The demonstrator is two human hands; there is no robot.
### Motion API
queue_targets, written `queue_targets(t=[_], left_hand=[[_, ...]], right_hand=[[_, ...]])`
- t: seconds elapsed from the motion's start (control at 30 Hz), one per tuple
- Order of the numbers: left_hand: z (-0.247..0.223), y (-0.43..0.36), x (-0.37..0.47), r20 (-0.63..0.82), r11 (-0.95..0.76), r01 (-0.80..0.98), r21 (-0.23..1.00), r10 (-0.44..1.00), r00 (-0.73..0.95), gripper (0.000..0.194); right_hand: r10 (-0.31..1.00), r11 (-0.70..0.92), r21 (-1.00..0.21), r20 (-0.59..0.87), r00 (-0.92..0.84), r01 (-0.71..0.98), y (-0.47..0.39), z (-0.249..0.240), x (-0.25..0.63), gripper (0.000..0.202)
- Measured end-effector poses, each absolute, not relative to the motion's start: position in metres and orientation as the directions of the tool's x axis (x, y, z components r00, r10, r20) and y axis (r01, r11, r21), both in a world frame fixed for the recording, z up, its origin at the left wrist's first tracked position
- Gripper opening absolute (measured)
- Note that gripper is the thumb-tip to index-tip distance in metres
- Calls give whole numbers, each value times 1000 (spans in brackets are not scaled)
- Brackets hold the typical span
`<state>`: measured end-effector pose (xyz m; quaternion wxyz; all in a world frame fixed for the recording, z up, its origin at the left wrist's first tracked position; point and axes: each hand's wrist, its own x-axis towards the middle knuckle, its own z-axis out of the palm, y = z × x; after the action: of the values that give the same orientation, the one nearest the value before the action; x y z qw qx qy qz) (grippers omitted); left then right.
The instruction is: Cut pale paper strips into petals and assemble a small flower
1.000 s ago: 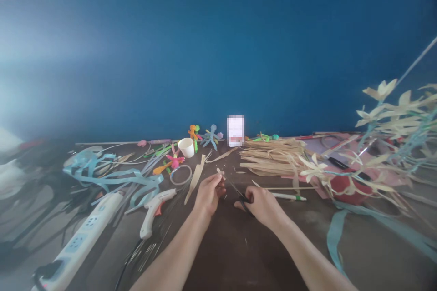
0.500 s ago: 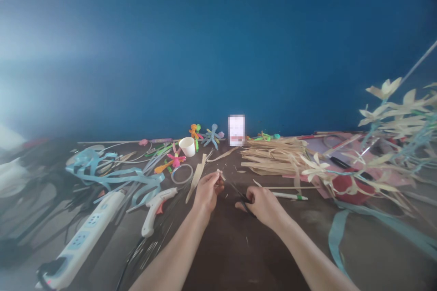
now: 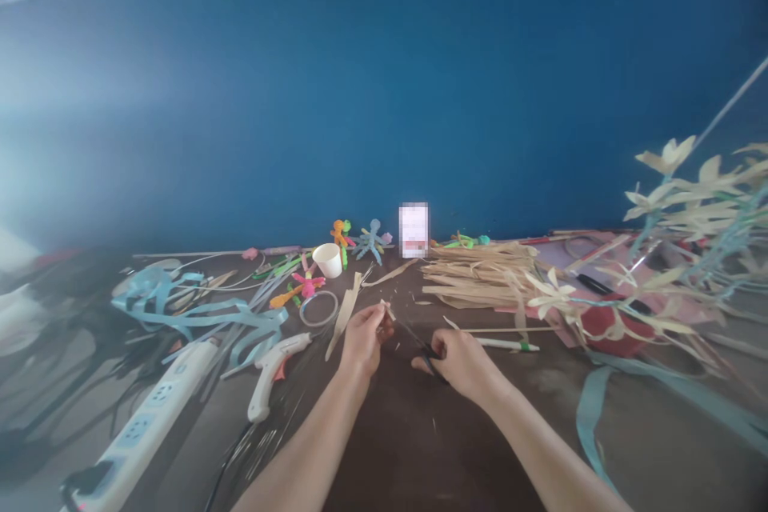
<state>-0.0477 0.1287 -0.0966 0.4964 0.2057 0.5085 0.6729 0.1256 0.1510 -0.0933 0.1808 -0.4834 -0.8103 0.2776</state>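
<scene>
My left hand pinches a small pale piece, grip clamped on it. My right hand has its grip closed round the handles of the scissors, blades aimed to 11 o'clock, towards that piece; I cannot tell if they touch it. From my left hand, the white cup stands at 11 o'clock and the glue gun lies at 8 o'clock on the counter.

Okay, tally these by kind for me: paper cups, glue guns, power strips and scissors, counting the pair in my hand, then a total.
Paper cup: 1
Glue gun: 1
Power strip: 1
Scissors: 1
Total: 4
</scene>
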Motion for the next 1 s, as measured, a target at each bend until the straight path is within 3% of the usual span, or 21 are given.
queue_targets(t=[0.7, 1.0], left_hand=[[-98, 128, -45, -213, 6, -465, 885, 894, -395, 23], [-97, 128, -45, -195, 33, -389, 921, 902, -386, 25]], right_hand=[[879, 385, -655, 45, -475, 650, 151, -95, 126, 43], [871, 373, -675, 18, -491, 636, 155, -95, 128, 35]])
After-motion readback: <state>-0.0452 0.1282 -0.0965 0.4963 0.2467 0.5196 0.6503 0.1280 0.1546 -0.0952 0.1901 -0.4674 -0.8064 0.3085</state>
